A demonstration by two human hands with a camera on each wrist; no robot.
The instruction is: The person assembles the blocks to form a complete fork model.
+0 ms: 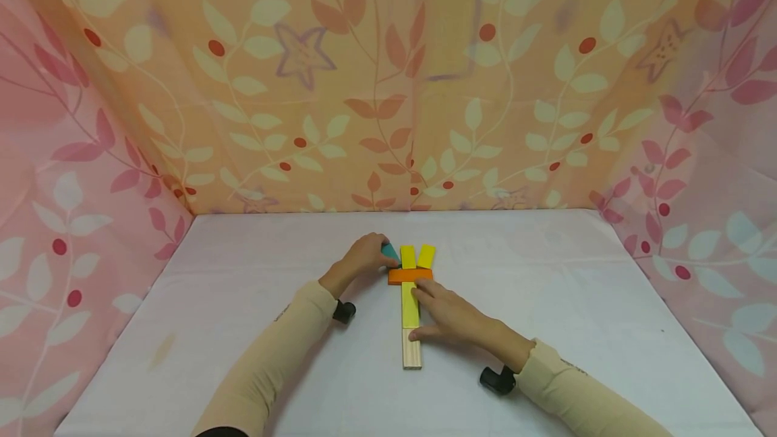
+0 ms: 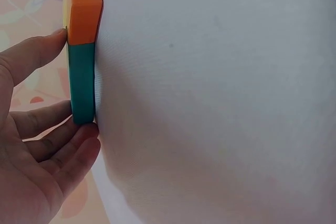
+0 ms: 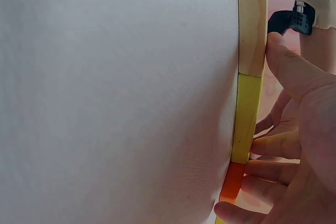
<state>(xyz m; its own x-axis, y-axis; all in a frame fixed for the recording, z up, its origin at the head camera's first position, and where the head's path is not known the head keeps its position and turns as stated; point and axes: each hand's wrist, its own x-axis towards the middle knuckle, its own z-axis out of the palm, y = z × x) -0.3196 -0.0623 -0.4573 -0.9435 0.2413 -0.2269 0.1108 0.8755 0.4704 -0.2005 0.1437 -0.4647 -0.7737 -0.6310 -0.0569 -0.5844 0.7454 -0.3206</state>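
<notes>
A teal block (image 1: 389, 251) is pinched between the thumb and fingers of my left hand (image 1: 363, 256). In the left wrist view, the teal block (image 2: 82, 83) meets the end of an orange block (image 2: 84, 17). The orange block (image 1: 400, 277) lies crosswise, with two small yellow blocks, one straight (image 1: 407, 256) and one slanted (image 1: 427, 255), beyond it. Below it a longer yellow block (image 1: 409, 309) and a plain wooden block (image 1: 412, 354) form a column. My right hand (image 1: 454, 315) rests along that column, thumb at the wooden block (image 3: 253, 24) and fingertips touching the yellow and orange blocks.
The blocks lie flat on a white cloth-covered table (image 1: 243, 329). Floral curtains (image 1: 376, 86) stand at the back and both sides. Black wrist cameras (image 1: 498, 380) hang beneath both forearms.
</notes>
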